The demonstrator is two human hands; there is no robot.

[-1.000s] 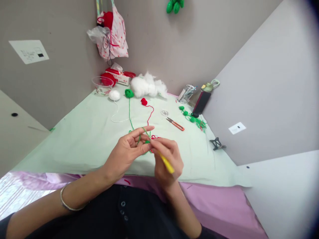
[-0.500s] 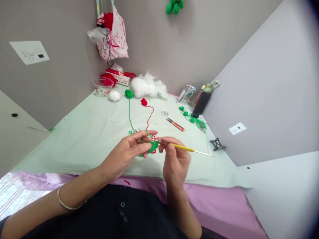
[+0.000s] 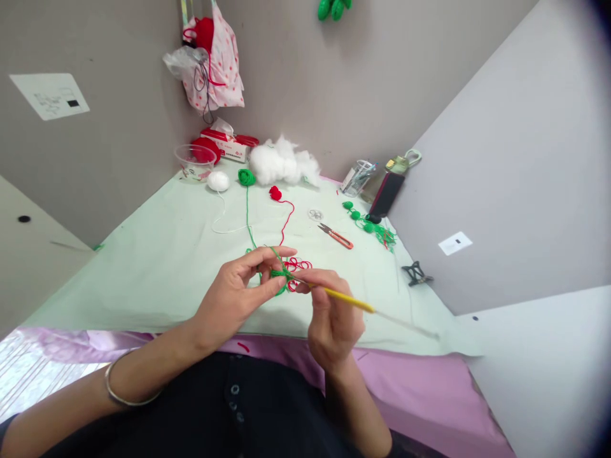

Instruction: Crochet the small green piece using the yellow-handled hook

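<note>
Between the thumb and fingers of my left hand (image 3: 241,285) is a small green crochet piece (image 3: 279,273), partly hidden by the fingers. Green yarn runs over the raised index finger and back to a green yarn ball (image 3: 246,177). My right hand (image 3: 335,313) grips a crochet hook (image 3: 346,299) by its yellow handle, its tip at the green piece and its other metal end blurred. Loose red yarn (image 3: 300,263) lies tangled on the table just behind the hands. One red strand leads to a small red yarn ball (image 3: 275,193).
Orange thread snips (image 3: 335,236) lie beyond my right hand, near a small clear round case (image 3: 316,215). A white yarn ball (image 3: 218,182), white stuffing (image 3: 284,163) and a clear tub (image 3: 195,164) stand at the back. Green crocheted pieces (image 3: 355,215) and a bottle (image 3: 390,187) are at right.
The hook has tilted, its free end swinging down towards me. The green piece has turned in my left fingers, showing less of its face, and more red yarn shows behind it.
</note>
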